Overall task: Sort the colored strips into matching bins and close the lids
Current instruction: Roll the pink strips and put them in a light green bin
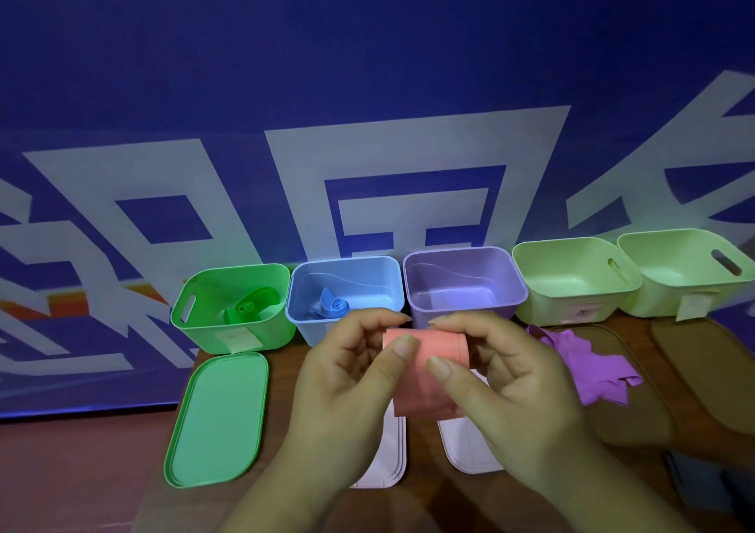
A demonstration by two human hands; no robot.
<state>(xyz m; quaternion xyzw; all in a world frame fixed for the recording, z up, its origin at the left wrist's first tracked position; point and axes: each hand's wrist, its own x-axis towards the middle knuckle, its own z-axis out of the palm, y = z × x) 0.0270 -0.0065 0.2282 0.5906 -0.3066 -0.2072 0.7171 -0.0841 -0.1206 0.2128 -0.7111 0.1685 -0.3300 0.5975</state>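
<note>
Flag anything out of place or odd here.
Purple strips lie crumpled in a loose heap on a dark lid at the right, while the purple bin stands empty. Nothing looks spilled or damaged.

Dim, heavy blue-violet cast over whole frame. Backdrop brightest mid-frame, darkening toward top corners. Soft diffuse shadows on table, near edge murky. Wide-angle bend: outermost pale green bin leans outward. Overall slightly soft, no hard glare.
</note>
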